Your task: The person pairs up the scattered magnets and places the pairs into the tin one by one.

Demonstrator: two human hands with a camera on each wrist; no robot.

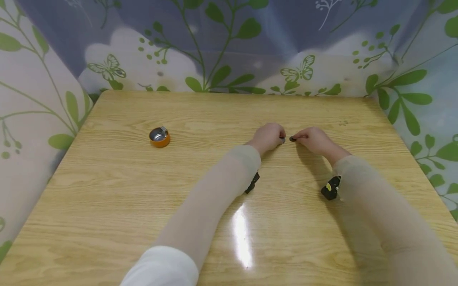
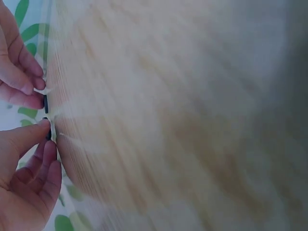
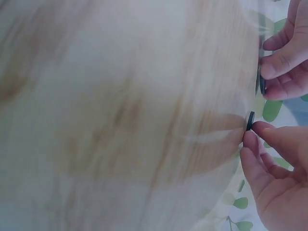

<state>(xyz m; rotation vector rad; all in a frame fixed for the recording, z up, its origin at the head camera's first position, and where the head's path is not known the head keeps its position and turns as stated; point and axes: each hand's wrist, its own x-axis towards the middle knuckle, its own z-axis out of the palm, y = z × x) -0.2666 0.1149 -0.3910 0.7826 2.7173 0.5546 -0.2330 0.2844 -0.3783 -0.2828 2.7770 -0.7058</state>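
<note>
Pinched by the left hand [image 1: 267, 137], between thumb and fingers: a thin dark disc [image 3: 263, 83]. Pinched in the same manner by the right hand [image 1: 315, 141]: a second dark disc [image 3: 250, 120], seen almost edge-on in the wrist views. Both situated at the table [image 1: 107, 190], to the right of its middle and closer to the far edge than to the near one. Hands near each other, but not touching; between the discs, a narrow gap visible in all three views.

About the progress, judging only from this: taking hold of both discs, already done; contact between the discs, not yet made; letting go of them, also not yet done. Impossible to tell if resting on the table or slightly lifted.

Toward the far left corner of the table: a small round orange container [image 1: 162, 142], with shiny metal inside. Well apart from both hands, touched by neither; probably without a role at this stage.
</note>
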